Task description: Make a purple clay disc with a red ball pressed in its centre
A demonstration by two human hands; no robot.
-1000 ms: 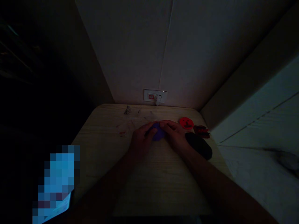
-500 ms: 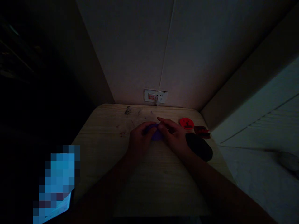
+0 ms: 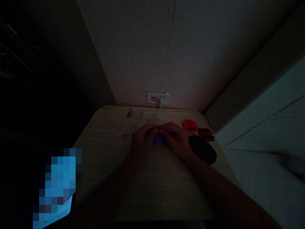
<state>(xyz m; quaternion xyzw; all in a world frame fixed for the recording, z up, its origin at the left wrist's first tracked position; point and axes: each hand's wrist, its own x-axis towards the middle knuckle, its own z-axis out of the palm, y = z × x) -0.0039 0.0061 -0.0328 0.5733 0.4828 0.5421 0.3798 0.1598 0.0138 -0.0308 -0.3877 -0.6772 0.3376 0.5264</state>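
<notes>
Between my two hands is a purple piece of modelling clay (image 3: 158,138), low over the wooden table. My left hand (image 3: 143,137) is closed on its left side, thumb pressed on top. From the right, my right hand (image 3: 175,136) grips the same piece, its thumb beside the other thumb. The fingers cover much of the clay, so its full shape is hidden. Right of my right hand lies a flat red disc (image 3: 190,125) with dark marks like a face. Beside it are dark red strips (image 3: 206,134), and nearer me a flat black oval (image 3: 203,149).
The pale wooden table (image 3: 100,143) meets a wall with a socket (image 3: 158,98) holding a plug. Dark smudges (image 3: 130,112) and reddish marks mark its far left part. A lit screen (image 3: 60,181), partly pixelated, is at the lower left. The room is dim.
My right fingers, raised and stretched before, have curled down toward the purple clay. Both thumbs have come closer together, and less of the clay shows.
</notes>
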